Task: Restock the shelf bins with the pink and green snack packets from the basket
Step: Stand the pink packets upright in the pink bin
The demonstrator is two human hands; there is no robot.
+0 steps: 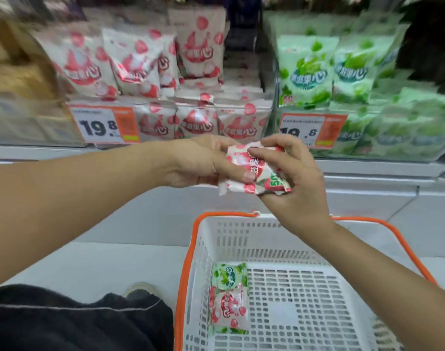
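The pink packet [254, 169] sits between both my hands, held up in front of the shelf edge, just below the pink bin [165, 79] and a little left of the green bin [343, 79]. It looks like more than one packet pressed together, though I cannot tell how many.

To do this step well, I judge I should square the packet so its printed face looks outward like the ones already standing in the pink bin, then carry it up and left and slide it in upright behind the front row. It is soft and crinkly, so a light hold at the edges should keep it from crushing or slipping.

My left hand [203, 164] grips the packet's left end, thumb lying across the front face and fingers curled behind. My right hand [295, 178] pinches the right end, fingertips [260, 154] bent onto the top edge and the palm cupped beneath. Both grips are narrow, closed onto the wrapper.

Below, the white basket [279, 231] with its orange rim stands on the floor, and it holds a green packet [229, 276] overlapping another pink one [230, 310] at its left wall. Orange price tags [105, 125] hang on the shelf front.
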